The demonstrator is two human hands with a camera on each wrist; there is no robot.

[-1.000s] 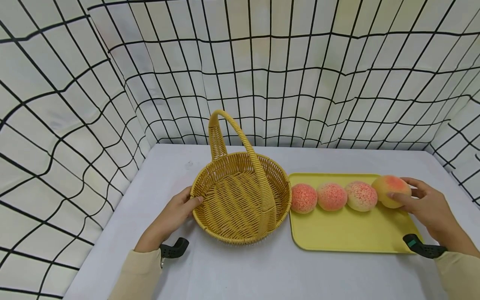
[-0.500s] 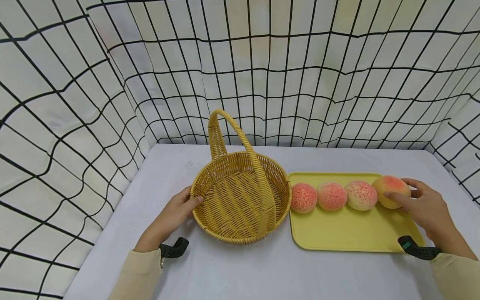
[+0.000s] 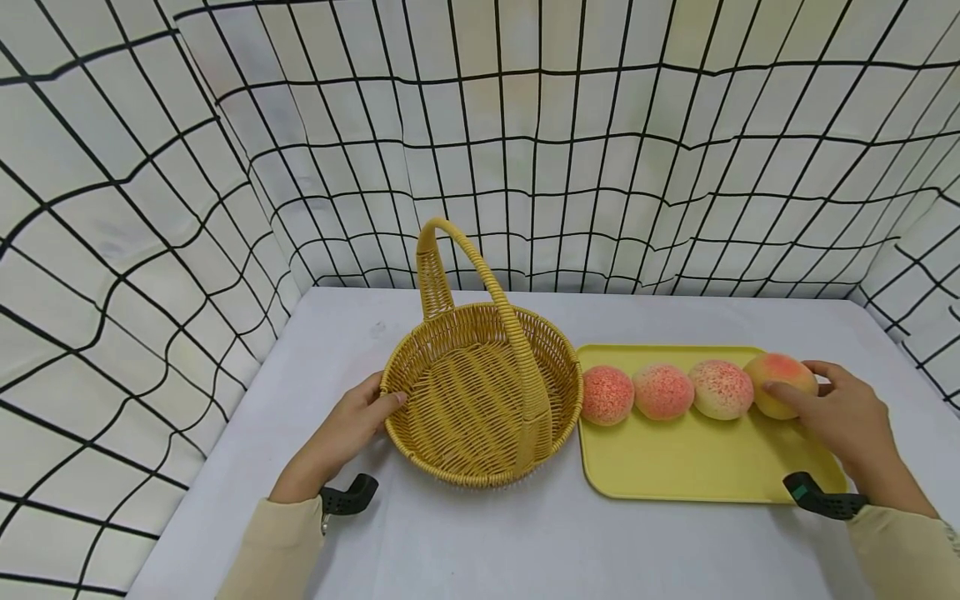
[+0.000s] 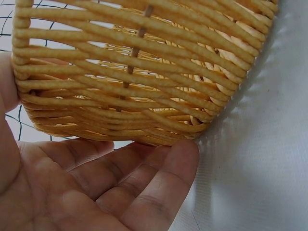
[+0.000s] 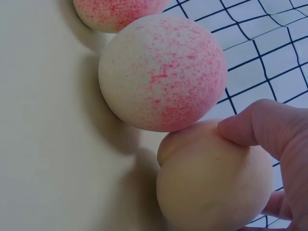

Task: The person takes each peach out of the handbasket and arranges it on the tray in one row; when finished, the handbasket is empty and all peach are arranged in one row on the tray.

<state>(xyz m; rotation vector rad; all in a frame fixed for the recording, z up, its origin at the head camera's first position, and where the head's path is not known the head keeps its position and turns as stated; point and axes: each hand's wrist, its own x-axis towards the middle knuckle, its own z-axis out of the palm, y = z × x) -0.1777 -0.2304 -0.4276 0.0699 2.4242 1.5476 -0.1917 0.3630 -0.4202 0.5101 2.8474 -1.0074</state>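
My left hand (image 3: 357,427) holds the wicker basket (image 3: 465,482) by its left rim, thumb over the edge. Its fingers (image 4: 166,178) lie against the outside, low on the woven wall, in the left wrist view. The basket has a tall arched handle and nothing inside. At the right end of the yellow tray (image 3: 697,467), my right hand (image 3: 847,417) grips a yellow-orange peach (image 3: 780,375) between thumb and fingers. That peach touches the speckled pink peach (image 5: 163,72) beside it. Whether the gripped peach rests on the tray I cannot tell.
A pink peach (image 3: 663,392) and a redder peach (image 3: 608,396) continue the row leftward on the tray, close to the basket's right side. White cloth (image 3: 480,542) covers the table. Black netting over white sheets (image 3: 480,167) stands behind and at the sides.
My right hand and the peach it grips have shifted slightly left, against the neighbouring peach. The left hand and the basket stay where they were.
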